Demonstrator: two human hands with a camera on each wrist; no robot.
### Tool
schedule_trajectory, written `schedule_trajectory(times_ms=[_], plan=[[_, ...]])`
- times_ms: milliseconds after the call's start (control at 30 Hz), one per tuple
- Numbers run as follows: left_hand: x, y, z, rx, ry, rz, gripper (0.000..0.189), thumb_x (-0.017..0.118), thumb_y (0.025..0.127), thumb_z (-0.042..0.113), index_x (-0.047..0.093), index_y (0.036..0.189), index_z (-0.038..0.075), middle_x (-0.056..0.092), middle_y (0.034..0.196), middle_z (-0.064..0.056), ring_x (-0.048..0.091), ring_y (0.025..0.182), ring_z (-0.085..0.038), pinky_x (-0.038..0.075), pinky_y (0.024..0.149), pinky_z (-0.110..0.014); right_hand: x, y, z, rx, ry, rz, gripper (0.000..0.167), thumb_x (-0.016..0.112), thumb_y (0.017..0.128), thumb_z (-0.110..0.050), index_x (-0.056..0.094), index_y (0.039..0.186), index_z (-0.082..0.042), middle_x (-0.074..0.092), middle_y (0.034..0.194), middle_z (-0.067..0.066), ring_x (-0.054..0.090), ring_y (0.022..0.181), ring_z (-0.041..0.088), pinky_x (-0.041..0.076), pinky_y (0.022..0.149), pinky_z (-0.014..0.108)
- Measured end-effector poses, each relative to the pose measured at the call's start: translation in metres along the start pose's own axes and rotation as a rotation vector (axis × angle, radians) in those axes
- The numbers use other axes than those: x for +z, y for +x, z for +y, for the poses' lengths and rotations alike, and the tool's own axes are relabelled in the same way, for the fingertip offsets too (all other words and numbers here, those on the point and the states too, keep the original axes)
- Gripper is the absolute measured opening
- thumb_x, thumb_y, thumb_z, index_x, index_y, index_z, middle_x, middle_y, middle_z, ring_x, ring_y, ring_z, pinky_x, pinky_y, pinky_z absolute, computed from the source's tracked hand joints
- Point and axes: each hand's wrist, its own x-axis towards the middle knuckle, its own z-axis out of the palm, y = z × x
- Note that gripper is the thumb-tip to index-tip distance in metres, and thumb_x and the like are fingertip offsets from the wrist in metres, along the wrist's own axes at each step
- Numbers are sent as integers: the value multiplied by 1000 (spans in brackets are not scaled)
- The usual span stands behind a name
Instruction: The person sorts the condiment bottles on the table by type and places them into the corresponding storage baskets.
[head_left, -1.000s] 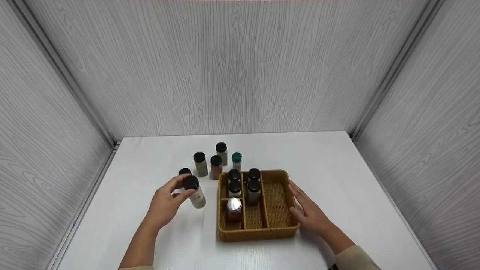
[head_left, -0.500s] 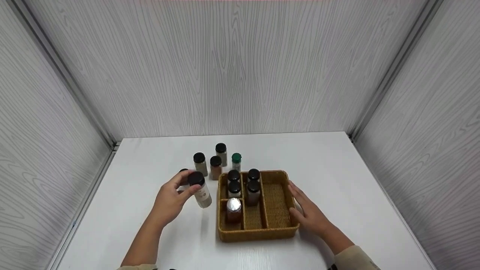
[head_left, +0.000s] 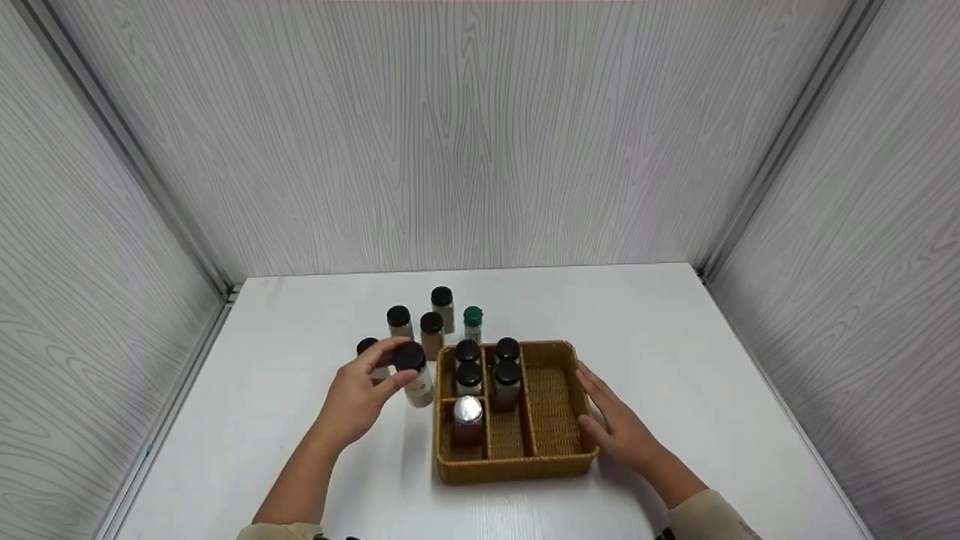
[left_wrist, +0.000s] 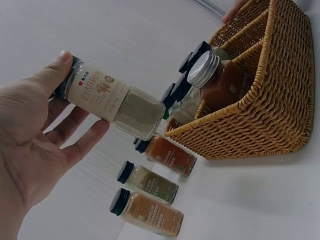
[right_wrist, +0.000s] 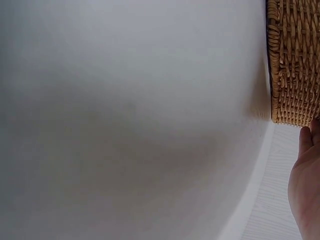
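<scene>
My left hand (head_left: 356,401) pinches a glass spice jar (left_wrist: 105,100) by its black lid, between thumb and fingers. Pale powder fills the lower part of the jar, and a cream label wraps its upper part. In the head view the jar hangs slightly tilted just left of the wicker basket (head_left: 517,471). Straight fingers of my right hand (head_left: 628,435) rest along the basket's right wall, the thumb at its rim. Inside the basket, a silver-lidded jar (head_left: 469,426) of red-brown spice stands in the front left compartment. Several black-lidded jars (head_left: 507,382) stand behind it.
Left of and behind the basket, several black-lidded spice jars (head_left: 432,335) stand on the white table (head_left: 675,352). A smaller green-lidded jar (head_left: 472,324) is close to the basket's back wall. Pale wood-grain panels (head_left: 465,135) enclose the table at the back and sides.
My left hand has carried the spice jar to the right, close to the basket's left wall. The right hand and the basket have stayed in place.
</scene>
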Motion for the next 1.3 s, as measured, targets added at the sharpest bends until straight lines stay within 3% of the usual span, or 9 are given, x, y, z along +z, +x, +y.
schedule_trajectory(times_ms=[167,467,900,1100,1200,1300], plan=[[14,2,11,26,-25,-7,53,80,97,33,65,146,24,74,137,-7,68,135,-28,63,105,-44,2,1,1,-2,3,3,77,65,106,-10,27,172,-8,25,182,9,25,166,26,10,128,6],[38,8,24,90,-138,-72,50,82,96,26,67,144,22,72,142,-9,68,134,-29,65,102,-38,0,0,-1,-32,-12,22,76,67,104,-7,30,171,-4,27,181,12,31,163,40,10,128,7],[70,16,30,146,-130,-131,53,81,97,35,65,146,21,68,141,-10,70,121,-28,63,92,-29,-1,0,-2,-29,-23,21,77,67,103,-7,30,171,-6,29,180,14,31,163,39,11,128,7],[78,17,33,159,-105,-137,55,81,97,35,64,148,21,68,144,-10,69,127,-29,61,105,-47,-1,0,-2,0,-23,3,77,65,106,-11,27,173,-10,25,182,10,28,165,32,12,128,7],[82,18,33,170,-102,-151,56,82,97,35,64,148,20,67,146,-12,68,130,-32,59,109,-56,0,0,-1,-9,-19,6,77,65,105,-10,28,172,-9,26,181,11,29,165,34,12,128,7],[87,21,29,171,-91,-172,55,82,97,35,64,147,19,67,147,-12,68,130,-33,59,108,-57,1,0,-1,-24,-19,14,77,66,105,-8,29,172,-7,27,181,14,31,163,38,10,128,6]])
